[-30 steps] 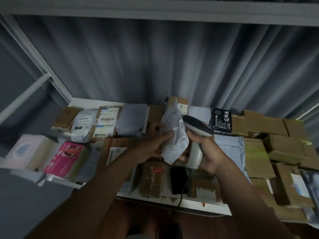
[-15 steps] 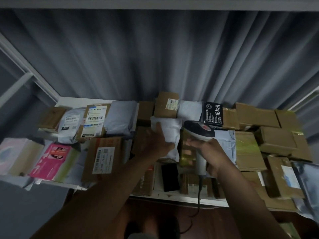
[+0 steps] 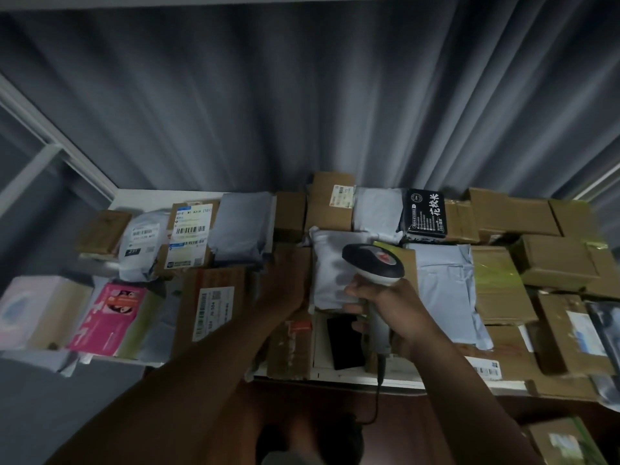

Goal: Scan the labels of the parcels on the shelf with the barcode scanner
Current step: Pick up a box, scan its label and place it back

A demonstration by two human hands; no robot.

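The right hand (image 3: 391, 312) grips the barcode scanner (image 3: 374, 267) by its handle, head over a white mailer (image 3: 330, 273). The left hand (image 3: 285, 283), blurred, rests on a brown box (image 3: 290, 260) beside it; its grip cannot be told. Parcels crowd the shelf (image 3: 369, 380) around both hands

Left hand (image 3: 285, 290) motion-blurred, grip unclear; parcel (image 3: 604, 327) cut by right edge.

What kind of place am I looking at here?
Probably a parcel sorting or pickup room. A white shelf is packed with labelled cardboard boxes and grey mailer bags, and the right hand holds a corded barcode scanner.
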